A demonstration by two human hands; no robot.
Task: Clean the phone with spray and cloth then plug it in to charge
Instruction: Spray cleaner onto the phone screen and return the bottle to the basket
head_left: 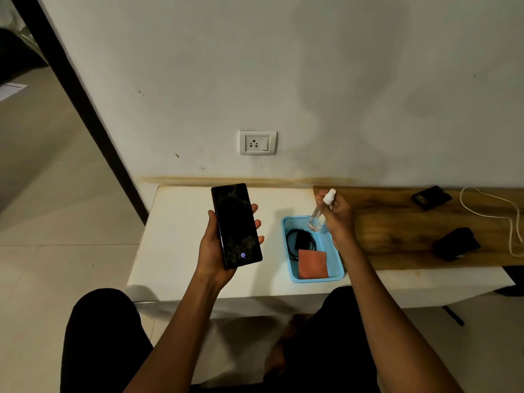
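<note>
While the left hand (215, 251) holds the phone (236, 226) upright over the white bench (181, 236), its grip wraps the slab from behind: thumb on the left edge, fingertips curled over the right edge. The phone is a flat black rectangle, its glossy glass smudged, with a small glowing mark near the lower end. The right hand (337, 217) has its grip closed round a small clear spray bottle (320, 214) with a white rounded cap, held above the far end of a light blue perforated plastic tray (336, 262). In the tray lie a coiled black charger cable (300, 241) and a square, matte orange cloth (312, 264). A white wall socket (257, 142) sits on the wall above the bench. To the right, a wood-grain board (397, 231) carries a thin white cord (510, 222).
</note>
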